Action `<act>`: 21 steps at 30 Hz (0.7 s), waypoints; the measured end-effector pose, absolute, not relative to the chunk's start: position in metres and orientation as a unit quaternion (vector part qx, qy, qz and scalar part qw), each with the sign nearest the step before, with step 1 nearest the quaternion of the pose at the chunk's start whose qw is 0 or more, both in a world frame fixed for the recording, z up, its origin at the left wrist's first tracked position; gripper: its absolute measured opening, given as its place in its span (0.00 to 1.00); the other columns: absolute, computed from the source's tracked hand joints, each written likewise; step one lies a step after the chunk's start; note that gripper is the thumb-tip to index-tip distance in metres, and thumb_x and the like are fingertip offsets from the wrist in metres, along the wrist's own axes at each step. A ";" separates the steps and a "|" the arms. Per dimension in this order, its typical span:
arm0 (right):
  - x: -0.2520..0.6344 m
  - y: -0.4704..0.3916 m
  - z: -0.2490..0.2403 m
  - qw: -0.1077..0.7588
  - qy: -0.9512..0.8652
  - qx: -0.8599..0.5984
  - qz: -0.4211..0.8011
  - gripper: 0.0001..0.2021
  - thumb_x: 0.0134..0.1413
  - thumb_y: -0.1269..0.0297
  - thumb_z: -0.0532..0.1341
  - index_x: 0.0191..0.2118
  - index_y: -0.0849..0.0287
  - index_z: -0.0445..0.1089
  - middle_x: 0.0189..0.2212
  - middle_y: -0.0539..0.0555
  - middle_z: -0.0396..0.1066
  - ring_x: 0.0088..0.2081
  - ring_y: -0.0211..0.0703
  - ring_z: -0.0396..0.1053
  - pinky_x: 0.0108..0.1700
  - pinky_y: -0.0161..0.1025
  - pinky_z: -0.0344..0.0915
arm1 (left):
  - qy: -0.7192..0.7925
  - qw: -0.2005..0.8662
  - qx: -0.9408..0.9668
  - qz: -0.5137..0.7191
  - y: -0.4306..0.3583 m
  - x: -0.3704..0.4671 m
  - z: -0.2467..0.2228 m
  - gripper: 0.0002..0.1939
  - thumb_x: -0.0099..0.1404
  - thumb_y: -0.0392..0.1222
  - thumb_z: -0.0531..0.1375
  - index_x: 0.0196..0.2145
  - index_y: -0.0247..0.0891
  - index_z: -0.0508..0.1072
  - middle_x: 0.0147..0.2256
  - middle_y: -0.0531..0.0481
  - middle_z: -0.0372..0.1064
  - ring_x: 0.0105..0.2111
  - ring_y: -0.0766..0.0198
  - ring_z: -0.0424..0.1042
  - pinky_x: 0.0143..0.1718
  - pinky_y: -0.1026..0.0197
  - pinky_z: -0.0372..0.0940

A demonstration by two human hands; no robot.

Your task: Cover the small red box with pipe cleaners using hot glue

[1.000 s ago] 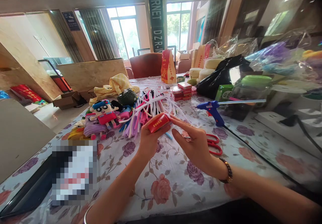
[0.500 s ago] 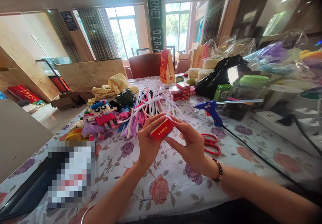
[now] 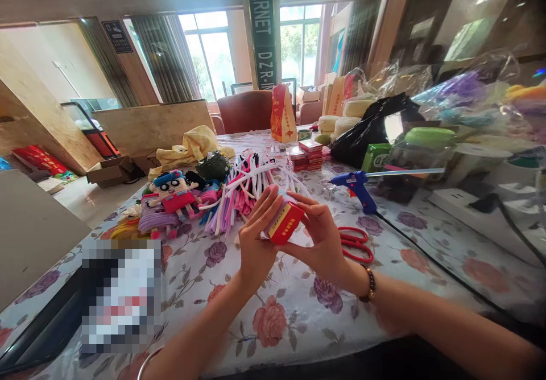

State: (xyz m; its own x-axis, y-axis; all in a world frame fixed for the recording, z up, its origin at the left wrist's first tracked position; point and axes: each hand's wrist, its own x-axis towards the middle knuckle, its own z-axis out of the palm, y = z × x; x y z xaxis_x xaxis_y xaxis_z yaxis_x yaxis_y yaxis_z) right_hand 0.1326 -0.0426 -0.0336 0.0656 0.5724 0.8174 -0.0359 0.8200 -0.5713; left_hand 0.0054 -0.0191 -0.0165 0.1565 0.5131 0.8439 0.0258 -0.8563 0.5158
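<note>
A small red box (image 3: 288,227) with yellow lettering is held tilted above the table, between both hands. My left hand (image 3: 261,233) grips its left side, fingers pressed along a pale face. My right hand (image 3: 321,233) pinches it from the right, thumb below and fingers at the top. Something white or pale lilac shows at the box's upper side; I cannot make out what it is. Red-handled scissors (image 3: 356,245) lie just right of my right hand, partly hidden by it. Behind the hands spreads a bundle of fuzzy craft stems (image 3: 239,192) in pink, white and purple.
A blue glue gun (image 3: 360,189) with a clear stick and black cord lies to the right. Small red boxes (image 3: 309,153) are stacked farther back. A crocheted-looking doll (image 3: 174,192) sits at left. A black plastic bag (image 3: 375,129) and a green-lidded jar (image 3: 430,137) stand at right.
The box has turned in my hands, so a cream side with lettering now shows beside the red end. Both hands have shifted slightly with it.
</note>
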 end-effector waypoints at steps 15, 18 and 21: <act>0.154 -0.032 -0.026 0.630 -0.737 -0.208 0.132 0.32 0.42 0.70 0.70 0.53 0.47 0.60 0.61 0.56 0.52 0.60 0.52 0.62 0.57 0.52 0.67 | 0.175 0.028 0.832 0.526 0.004 -0.004 -0.021 0.36 0.63 0.35 0.58 0.64 0.50 0.48 0.62 0.46 0.55 0.64 0.53 0.51 0.62 0.44 0.55; 0.155 -0.034 -0.024 0.620 -0.747 -0.212 0.112 0.31 0.42 0.69 0.71 0.52 0.46 0.61 0.60 0.56 0.49 0.58 0.53 0.63 0.57 0.52 0.68 | 0.159 0.022 0.828 0.537 0.005 -0.006 -0.021 0.34 0.61 0.35 0.60 0.62 0.47 0.51 0.59 0.43 0.58 0.63 0.52 0.52 0.61 0.42 0.55; 0.156 -0.036 -0.021 0.601 -0.763 -0.223 0.089 0.31 0.43 0.68 0.70 0.53 0.46 0.60 0.61 0.56 0.48 0.59 0.53 0.62 0.53 0.50 0.71 | 0.135 0.037 0.810 0.570 0.006 -0.005 -0.023 0.33 0.60 0.38 0.62 0.59 0.47 0.53 0.57 0.42 0.59 0.61 0.53 0.56 0.59 0.42 0.58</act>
State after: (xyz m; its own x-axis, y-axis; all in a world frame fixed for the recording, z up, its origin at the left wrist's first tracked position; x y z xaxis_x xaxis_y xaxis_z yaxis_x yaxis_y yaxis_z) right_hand 0.1555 -0.0358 -0.0210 -0.1790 0.4474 0.8762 0.2324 0.8846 -0.4043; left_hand -0.0054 0.0064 -0.0226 0.3143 0.2600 0.9130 0.1761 -0.9610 0.2130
